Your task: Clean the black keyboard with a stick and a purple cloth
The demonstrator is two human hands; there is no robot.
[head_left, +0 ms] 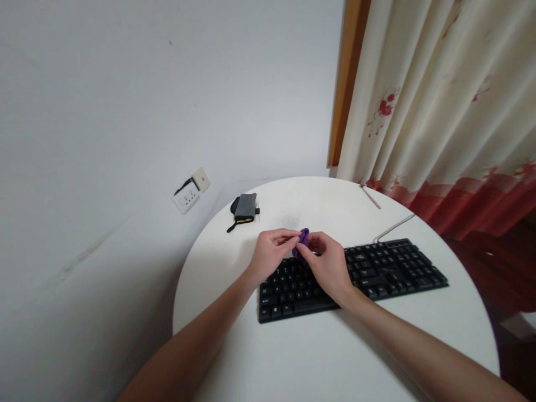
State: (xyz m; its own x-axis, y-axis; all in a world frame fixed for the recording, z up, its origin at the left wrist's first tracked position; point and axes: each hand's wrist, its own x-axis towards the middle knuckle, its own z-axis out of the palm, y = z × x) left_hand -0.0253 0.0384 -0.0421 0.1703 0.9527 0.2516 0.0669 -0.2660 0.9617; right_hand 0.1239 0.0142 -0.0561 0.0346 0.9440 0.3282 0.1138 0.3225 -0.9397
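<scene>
Both my hands meet above the left half of a black keyboard (389,271) on a round white table (318,346). My left hand (270,254) and my right hand (329,265) pinch a small purple lump (302,239) between their fingertips. The lump looks soft, like putty or cloth; I cannot make out which. The fingers of both hands are curled around it.
A grey pouch with a black strap (244,209) lies at the table's far left edge. The keyboard's grey cable (391,228) runs toward a floral curtain (439,111). A wall socket (190,191) sits on the white wall. A thin stick-like object (371,196) rests near the curtain.
</scene>
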